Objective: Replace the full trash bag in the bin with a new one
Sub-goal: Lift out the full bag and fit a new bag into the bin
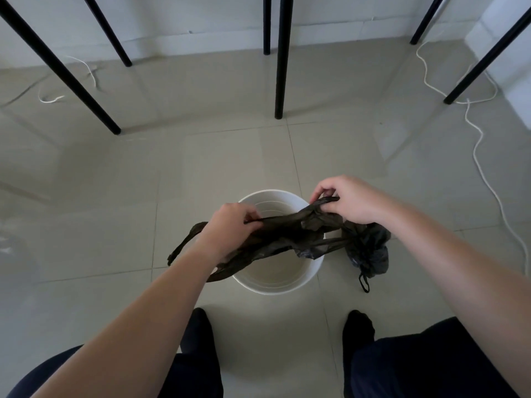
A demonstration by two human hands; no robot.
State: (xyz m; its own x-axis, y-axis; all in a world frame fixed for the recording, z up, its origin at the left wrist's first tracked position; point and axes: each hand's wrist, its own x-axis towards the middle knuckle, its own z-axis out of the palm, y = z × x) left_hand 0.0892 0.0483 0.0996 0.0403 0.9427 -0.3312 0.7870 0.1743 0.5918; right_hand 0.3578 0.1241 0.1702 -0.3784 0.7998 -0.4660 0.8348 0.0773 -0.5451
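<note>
Both hands pinched closed, left (230, 225), right (349, 201), forearms extended

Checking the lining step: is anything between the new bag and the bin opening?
Nothing visible blocks it. The bin looks empty, and the new bag is held over its mouth by the left hand and right hand. The tied full bag sits beside the bin, on the floor.

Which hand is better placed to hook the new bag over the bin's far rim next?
Probably the right hand: it pinches the new bag right beside the bin far rim; the left hand grips nearer the middle.
</note>
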